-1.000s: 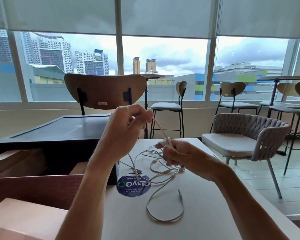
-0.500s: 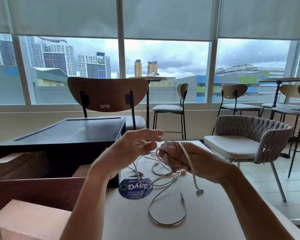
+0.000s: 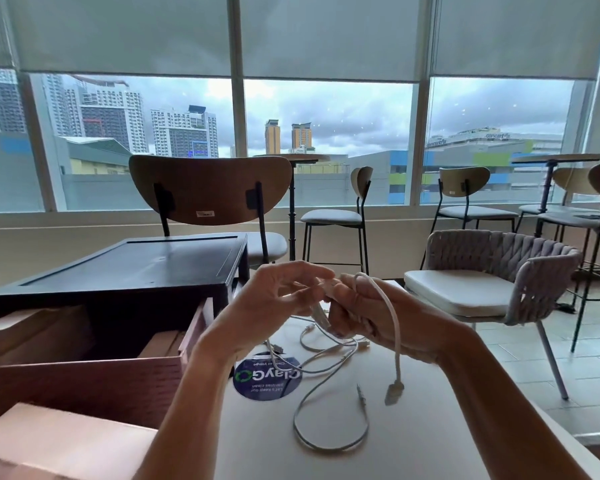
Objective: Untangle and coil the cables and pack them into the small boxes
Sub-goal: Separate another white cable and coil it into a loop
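Note:
My right hand (image 3: 378,317) grips a coil of white cable (image 3: 394,327) wound around its fingers. The cable's free end drapes over the back of that hand, and its plug (image 3: 394,393) dangles above the white table (image 3: 430,445). My left hand (image 3: 274,303) meets the right one, its fingertips closing on the coil from the left. Below my hands a tangle of thin white cables (image 3: 329,348) lies on the table, one long loop (image 3: 329,441) reaching toward me.
A brown wooden box (image 3: 84,386) with smaller boxes inside stands at the left, behind it a black case (image 3: 136,268). A pale cardboard box (image 3: 49,445) sits at near left. A blue round sticker (image 3: 267,379) lies under the cables. A woven chair (image 3: 492,282) stands to the right.
The left hand let go of the cable end after laying it over the right hand, opened, then came back to the coil. The plug end now hangs lower.

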{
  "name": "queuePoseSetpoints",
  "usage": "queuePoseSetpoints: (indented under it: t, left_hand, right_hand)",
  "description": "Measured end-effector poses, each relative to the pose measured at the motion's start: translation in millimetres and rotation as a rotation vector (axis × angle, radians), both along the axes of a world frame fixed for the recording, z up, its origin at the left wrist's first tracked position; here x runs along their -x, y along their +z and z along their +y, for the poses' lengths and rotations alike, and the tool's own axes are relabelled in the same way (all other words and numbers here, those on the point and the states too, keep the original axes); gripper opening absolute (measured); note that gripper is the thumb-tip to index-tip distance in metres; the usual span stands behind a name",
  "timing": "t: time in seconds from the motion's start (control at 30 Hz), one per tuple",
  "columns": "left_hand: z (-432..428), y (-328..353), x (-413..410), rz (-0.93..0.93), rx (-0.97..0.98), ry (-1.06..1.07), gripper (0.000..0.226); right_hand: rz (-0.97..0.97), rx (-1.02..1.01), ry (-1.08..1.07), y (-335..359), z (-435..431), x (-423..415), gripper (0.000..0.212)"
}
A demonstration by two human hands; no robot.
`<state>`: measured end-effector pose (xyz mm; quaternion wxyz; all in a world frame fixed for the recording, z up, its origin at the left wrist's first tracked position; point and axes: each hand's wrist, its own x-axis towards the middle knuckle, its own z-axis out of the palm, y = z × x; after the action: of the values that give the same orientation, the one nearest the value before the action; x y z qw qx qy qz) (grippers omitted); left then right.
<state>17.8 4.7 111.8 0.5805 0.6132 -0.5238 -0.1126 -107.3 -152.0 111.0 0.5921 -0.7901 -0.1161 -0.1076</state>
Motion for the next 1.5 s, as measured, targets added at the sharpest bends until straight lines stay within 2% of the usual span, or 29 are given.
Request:
queuePoseSetpoints:
  t: [0.07,0.3,0.47,0.63,0.73,0.83,1.0,1.1,1.27,1.33,1.43,1.5]
  left_hand:
    - [-2.4,-1.4,0.1,-0.003,0.001,0.020,0.019]
    - [-14.7,-2.7,6.1,-0.037,0.069,0.113,0.017]
    - [-18.6,-7.0,3.1,-0.053,0.064,0.153,0.019]
    - [-16.5,-10.5,-7.8,-0.031,0.094,0.237,0.017]
    - [-12.0,-13.4,-18.3,-0.047,0.073,0.271,0.018]
    - [-11.2,-16.8,-24.1,-0.074,0.051,0.304,0.019]
    - [-10.1,-19.8,-27.8,-0.083,0.065,0.359,0.014]
    - [-9.2,-21.0,-28.6,-0.098,0.055,0.398,0.013]
    - [-10.1,-23.4,-30.5,-0.140,0.029,0.428,0.013]
    - [-10.5,-24.5,-30.8,-0.165,0.008,0.429,0.013]
    - [-10.0,-26.0,-29.4,-0.187,-0.028,0.395,0.014]
    - [-9.4,-25.1,-25.7,-0.197,-0.056,0.348,0.015]
  right_hand:
    - [-0.003,-0.009,-0.059,-2.3,-1.3,-2.9,0.027]
    - [-0.116,-0.022,-0.195,-6.0,-5.9,-15.6,0.044]
    - [-0.079,-0.188,-0.184,-7.4,-10.4,-17.1,0.020]
    - [-0.054,0.277,-0.360,4.7,-13.2,-0.2,0.018]
    - [-0.127,0.391,-0.378,12.3,-14.8,9.4,0.026]
    - [-0.180,0.198,-0.372,18.3,-17.4,12.3,0.005]
    - [-0.271,-0.326,-0.115,24.6,-27.3,28.8,0.015]
    - [-0.324,-0.485,0.022,28.6,-29.6,38.8,0.025]
    - [-0.353,-0.416,-0.002,30.0,-22.0,47.2,0.023]
    - [-0.320,-0.306,-0.111,32.3,-18.2,43.8,0.024]
    - [-0.300,0.023,-0.383,33.7,-15.9,30.7,0.016]
    - [-0.280,0.112,-0.518,31.1,-17.2,22.7,0.013]
